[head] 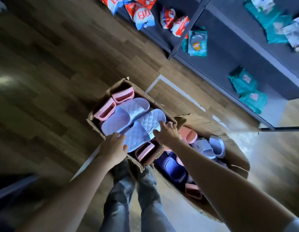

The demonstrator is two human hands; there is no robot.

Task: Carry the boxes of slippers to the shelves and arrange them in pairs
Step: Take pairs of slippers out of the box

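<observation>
While the left hand (114,145) grips a lilac slipper (137,136) in the centre-frame box (101,97) — fingers (117,135) curled — the right hand (168,132) rests on it, fingers (162,123) spread. Second box (237,163) lower right.

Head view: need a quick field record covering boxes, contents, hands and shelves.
left box: open brown cardboard box on wooden floor, holding pink and lilac slippers
top layer: far lilac quilted slipper beside near lilac quilted slipper
right box: second open cardboard box, with pink, lilac and dark blue slippers jumbled
left hand: left hand grips the near slipper's end
right hand: right hand, fingers touching its strap
shelves: dark shelves with teal packets and red-and-white packets; no slippers seen there
</observation>
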